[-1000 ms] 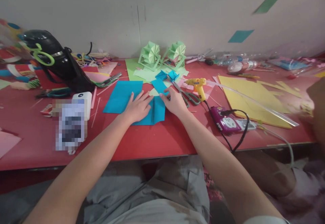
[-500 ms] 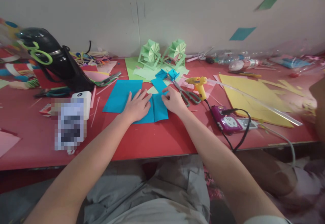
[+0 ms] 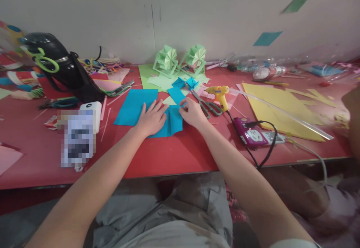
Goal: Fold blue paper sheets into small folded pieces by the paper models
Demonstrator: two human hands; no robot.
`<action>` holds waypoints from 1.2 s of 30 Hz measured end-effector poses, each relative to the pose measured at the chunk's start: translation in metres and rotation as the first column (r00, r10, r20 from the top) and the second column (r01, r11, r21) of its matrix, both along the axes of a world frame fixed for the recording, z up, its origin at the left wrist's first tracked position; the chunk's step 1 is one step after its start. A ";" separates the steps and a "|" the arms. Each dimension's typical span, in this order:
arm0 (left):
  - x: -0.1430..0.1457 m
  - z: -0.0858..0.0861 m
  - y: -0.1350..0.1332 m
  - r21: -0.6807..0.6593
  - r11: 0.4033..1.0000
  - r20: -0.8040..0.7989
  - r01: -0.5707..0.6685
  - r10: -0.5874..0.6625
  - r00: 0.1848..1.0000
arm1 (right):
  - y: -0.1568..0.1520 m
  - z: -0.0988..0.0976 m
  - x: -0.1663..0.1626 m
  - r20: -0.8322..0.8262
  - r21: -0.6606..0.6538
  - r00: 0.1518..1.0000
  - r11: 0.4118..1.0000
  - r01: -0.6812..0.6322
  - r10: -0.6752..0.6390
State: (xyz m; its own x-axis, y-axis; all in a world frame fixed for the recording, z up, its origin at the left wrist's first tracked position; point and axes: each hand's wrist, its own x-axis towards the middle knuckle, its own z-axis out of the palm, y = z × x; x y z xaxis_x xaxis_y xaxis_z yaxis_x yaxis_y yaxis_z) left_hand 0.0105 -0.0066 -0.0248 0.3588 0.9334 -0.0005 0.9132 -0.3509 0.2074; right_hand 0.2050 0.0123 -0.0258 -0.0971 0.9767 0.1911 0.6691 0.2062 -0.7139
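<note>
A creased sheet of blue paper (image 3: 174,122) lies on the red table in front of me. My left hand (image 3: 153,118) rests flat on its left part, fingers spread. At its right edge, my right hand (image 3: 192,111) has its fingers curled and pinched on the paper, lifting that side a little. Another blue sheet (image 3: 135,103) lies flat to the left, partly beneath my left fingers. Just beyond are a small blue strip (image 3: 176,95) and folded blue paper pieces (image 3: 185,83). Scissors (image 3: 208,107) lie right of my right hand.
Two pale green folded-paper models (image 3: 180,58) stand at the back. To the right are a yellow hot glue gun (image 3: 221,96), a purple power strip (image 3: 250,131) and yellow paper sheets (image 3: 281,109). A black bottle (image 3: 64,64) and white power bank (image 3: 95,114) are on the left.
The right flap of the creased blue sheet has shifted slightly left and stands up more at its fold. Both hands stay almost in the same place.
</note>
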 end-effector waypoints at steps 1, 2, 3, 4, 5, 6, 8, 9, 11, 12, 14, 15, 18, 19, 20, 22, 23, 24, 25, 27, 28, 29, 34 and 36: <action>0.000 0.000 0.000 0.004 1.000 0.002 -0.002 0.002 1.000 | 0.000 0.001 0.000 -0.024 0.006 1.000 1.000 0.004 -0.004; 0.000 0.000 0.000 0.008 1.000 0.003 -0.005 0.005 1.000 | 0.000 0.001 0.000 -0.049 0.005 0.999 1.000 0.008 -0.008; 0.000 0.000 0.000 0.014 1.000 0.004 -0.010 0.010 1.000 | 0.000 0.002 0.000 -0.072 -0.004 0.997 1.000 0.011 -0.011; 0.000 0.000 0.001 0.024 1.000 0.007 -0.016 0.016 1.000 | 0.000 0.002 0.000 -0.093 -0.018 0.996 1.000 0.010 -0.012; 0.000 0.000 0.001 0.038 0.999 0.012 -0.024 0.024 1.000 | 0.000 0.002 0.000 -0.115 -0.032 0.993 0.999 0.006 -0.010; 0.000 0.000 0.001 0.056 0.998 0.019 -0.034 0.033 0.999 | 0.000 0.002 0.000 -0.136 -0.044 0.991 0.999 -0.002 -0.004; 0.000 0.000 0.002 0.100 0.994 0.036 -0.050 0.047 0.998 | 0.001 0.002 0.000 -0.171 -0.053 0.985 0.998 -0.020 0.011; 0.000 0.001 0.002 0.118 0.992 0.044 -0.055 0.050 0.998 | 0.001 0.001 0.000 -0.184 -0.053 0.983 0.998 -0.028 0.018; 0.001 0.001 0.002 0.133 0.990 0.048 -0.052 0.046 0.998 | 0.001 0.001 0.000 -0.196 -0.047 0.980 0.998 -0.034 0.024; 0.001 0.001 0.002 0.127 0.991 0.044 -0.045 0.040 0.998 | 0.002 0.001 0.000 -0.192 -0.042 0.981 0.999 -0.031 0.022; 0.001 0.001 0.002 0.093 0.995 0.026 -0.029 0.027 0.999 | 0.002 0.000 -0.001 -0.167 -0.032 0.986 0.999 -0.020 0.014; 0.001 0.000 0.002 0.074 0.997 0.016 -0.023 0.022 1.000 | 0.002 0.000 -0.001 -0.149 -0.029 0.989 1.000 -0.012 0.007; 0.001 -0.001 0.003 0.029 0.999 -0.007 -0.014 0.014 1.000 | 0.003 0.000 -0.001 -0.115 -0.024 0.993 1.000 0.003 -0.006; 0.001 -0.001 0.003 0.018 1.000 -0.011 -0.013 0.013 1.000 | 0.003 -0.001 -0.001 -0.115 -0.024 0.993 1.000 0.002 -0.004; 0.001 -0.001 0.003 0.010 1.000 -0.015 -0.013 0.013 1.000 | 0.003 -0.001 -0.001 -0.114 -0.023 0.993 1.000 -0.002 -0.001; 0.001 -0.001 0.002 -0.002 1.000 -0.019 -0.013 0.013 1.000 | 0.004 -0.003 -0.001 -0.102 -0.019 0.995 1.000 -0.007 0.005; 0.001 -0.001 0.002 -0.006 1.000 -0.020 -0.013 0.013 1.000 | 0.004 -0.003 -0.001 -0.087 -0.017 0.996 1.000 -0.006 0.004; 0.001 -0.001 0.002 -0.010 1.000 -0.019 -0.013 0.013 1.000 | 0.004 -0.004 -0.001 -0.070 -0.016 0.998 1.000 -0.003 0.002; 0.001 -0.001 0.002 -0.012 1.000 -0.018 -0.013 0.013 1.000 | 0.004 -0.004 -0.001 -0.055 -0.018 0.998 1.000 -0.002 0.001; 0.001 -0.001 0.002 -0.018 1.000 -0.015 -0.014 0.014 1.000 | 0.004 -0.003 -0.001 -0.036 -0.025 0.999 1.000 -0.004 0.003; 0.001 -0.001 0.002 -0.021 1.000 -0.014 -0.014 0.014 1.000 | 0.004 -0.003 -0.001 -0.032 -0.029 0.999 1.000 -0.005 0.004; 0.001 -0.001 0.002 -0.023 1.000 -0.014 -0.015 0.014 1.000 | 0.004 -0.002 -0.001 -0.030 -0.034 1.000 0.999 -0.006 0.005; 0.002 -0.001 0.002 -0.021 1.000 -0.024 -0.022 0.021 0.999 | 0.003 -0.001 -0.001 -0.024 -0.055 1.000 0.998 -0.019 0.018; 0.002 -0.001 0.001 -0.020 1.000 -0.026 -0.022 0.022 0.999 | 0.003 -0.001 -0.001 -0.023 -0.047 1.000 0.999 -0.020 0.019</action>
State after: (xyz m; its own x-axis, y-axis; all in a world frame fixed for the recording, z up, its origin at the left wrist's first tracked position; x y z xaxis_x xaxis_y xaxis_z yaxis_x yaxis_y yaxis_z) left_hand 0.0126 -0.0055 -0.0253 0.3379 0.9408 -0.0287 0.9256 -0.3266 0.1911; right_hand 0.2039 0.0156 -0.0271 -0.1124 0.9827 0.1469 0.6491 0.1846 -0.7380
